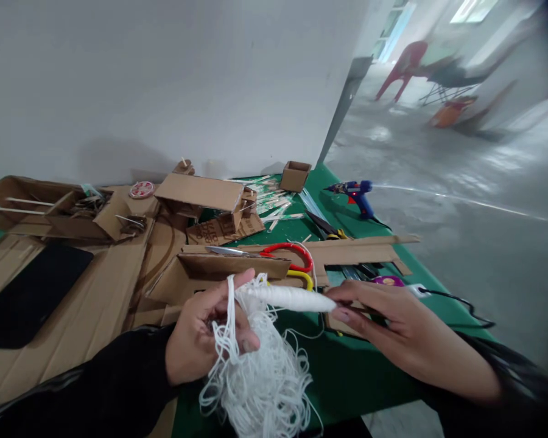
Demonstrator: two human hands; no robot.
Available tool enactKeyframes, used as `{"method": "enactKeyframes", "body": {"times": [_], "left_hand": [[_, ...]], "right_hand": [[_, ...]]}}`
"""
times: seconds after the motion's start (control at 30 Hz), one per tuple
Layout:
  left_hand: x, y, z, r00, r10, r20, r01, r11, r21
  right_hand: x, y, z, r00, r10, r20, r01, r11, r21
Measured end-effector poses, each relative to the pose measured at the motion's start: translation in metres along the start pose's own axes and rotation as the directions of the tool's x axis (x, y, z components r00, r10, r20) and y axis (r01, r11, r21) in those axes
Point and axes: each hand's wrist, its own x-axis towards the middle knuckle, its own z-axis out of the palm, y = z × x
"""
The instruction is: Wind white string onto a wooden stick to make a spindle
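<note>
A white, tapered bundle of wound string [296,299] lies level in front of me. My right hand [397,322] pinches its pointed right end between thumb and fingers. My left hand [205,328] is closed around loops of white string [269,377] at the bundle's other end; the loops run over its fingers. Below, the loose string hangs in a big tangled heap. Just behind the bundle are scissors with red and yellow handles [287,248], lying across an open cardboard box [228,267].
A blue glue gun [360,196] rests at the green table's [342,371] right edge, its cord trailing off. Cardboard boxes [201,191] and several wooden sticks [274,201] are at the back. A black flat panel [34,295] lies on cardboard at left. Beside the right hand is a purple tape roll [388,280].
</note>
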Motion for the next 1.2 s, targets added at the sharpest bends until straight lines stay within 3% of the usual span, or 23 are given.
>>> {"method": "enactKeyframes", "body": {"times": [0.07, 0.13, 0.2, 0.3, 0.5, 0.63, 0.73, 0.83, 0.93, 1.0, 1.07, 1.2], "left_hand": [[-0.001, -0.001, -0.001, 1.000, -0.024, 0.010, 0.023, 0.994, 0.105], [-0.002, 0.002, -0.001, 0.996, -0.070, 0.057, 0.048, 0.946, 0.321], [-0.002, 0.008, 0.000, 0.988, -0.080, 0.136, -0.011, 0.826, 0.564], [-0.002, 0.019, 0.002, 0.965, -0.001, 0.262, -0.214, 0.574, 0.790], [-0.006, 0.030, 0.008, 0.920, 0.090, 0.381, -0.390, 0.143, 0.909], [-0.007, 0.028, 0.009, 0.922, 0.059, 0.382, -0.381, -0.031, 0.924], [-0.009, 0.025, 0.009, 0.924, 0.060, 0.378, -0.370, -0.105, 0.923], [-0.011, 0.024, 0.008, 0.923, 0.099, 0.372, -0.358, -0.131, 0.924], [-0.009, 0.024, 0.003, 0.930, 0.110, 0.351, -0.343, -0.083, 0.936], [-0.005, 0.027, -0.002, 0.939, 0.128, 0.319, -0.321, -0.004, 0.947], [-0.002, 0.030, -0.009, 0.957, 0.140, 0.256, -0.272, 0.118, 0.955], [0.003, 0.033, -0.019, 0.986, 0.087, 0.142, -0.164, 0.349, 0.923]], "right_hand": [[-0.003, 0.002, -0.002, 0.998, -0.035, 0.044, 0.037, 0.998, -0.049], [-0.003, 0.000, -0.003, 0.994, -0.078, 0.075, 0.085, 0.992, -0.095], [0.000, -0.004, -0.001, 0.987, -0.128, 0.099, 0.141, 0.980, -0.139], [0.007, -0.015, 0.005, 0.971, -0.192, 0.144, 0.217, 0.959, -0.184], [0.024, -0.035, 0.030, 0.956, -0.232, 0.179, 0.261, 0.952, -0.158], [0.033, -0.047, 0.040, 0.961, -0.213, 0.178, 0.232, 0.968, -0.093], [0.039, -0.050, 0.046, 0.975, -0.159, 0.158, 0.166, 0.986, -0.029], [0.044, -0.048, 0.054, 0.991, -0.120, 0.067, 0.120, 0.993, 0.004], [0.044, -0.043, 0.057, 0.988, -0.144, -0.062, 0.148, 0.987, 0.066], [0.042, -0.039, 0.054, 0.977, -0.117, -0.177, 0.143, 0.980, 0.140], [0.038, -0.034, 0.048, 0.961, -0.008, -0.278, 0.076, 0.969, 0.235], [0.029, -0.015, 0.040, 0.870, 0.271, -0.411, -0.016, 0.850, 0.527]]}}
